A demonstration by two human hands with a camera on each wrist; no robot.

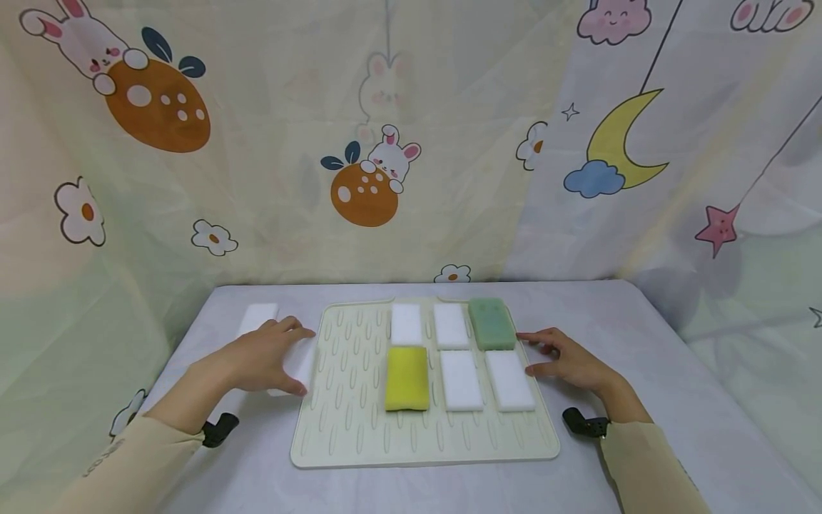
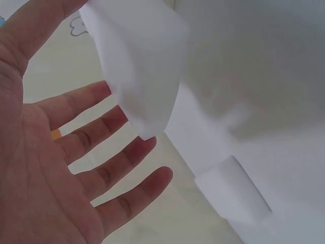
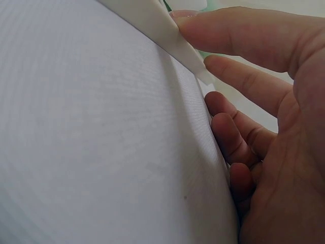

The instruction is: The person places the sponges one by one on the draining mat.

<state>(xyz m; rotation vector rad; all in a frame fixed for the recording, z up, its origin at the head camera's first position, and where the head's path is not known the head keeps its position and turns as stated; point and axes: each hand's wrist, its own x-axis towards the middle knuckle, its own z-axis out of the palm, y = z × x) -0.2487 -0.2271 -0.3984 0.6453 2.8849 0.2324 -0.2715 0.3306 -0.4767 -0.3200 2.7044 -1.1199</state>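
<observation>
My left hand (image 1: 266,357) pinches a white sponge (image 2: 142,66) between thumb and fingertips, just left of the cream ridged mat (image 1: 347,435). In the head view the back of the hand covers part of this sponge. A second white sponge (image 2: 233,190) lies on the table beyond the hand. My right hand (image 1: 568,363) touches the mat's right edge with thumb and index finger, its other fingers bent beneath. Nearest to it on the mat are a green sponge (image 1: 491,325) and a white sponge (image 1: 510,382).
Toward the mat's middle lie a yellow sponge (image 1: 407,378) and further white sponges (image 1: 461,380) in two rows. The mat's left part shows bare ridges. A white cloth (image 1: 642,357) covers the table, and a printed curtain (image 1: 270,178) hangs behind it.
</observation>
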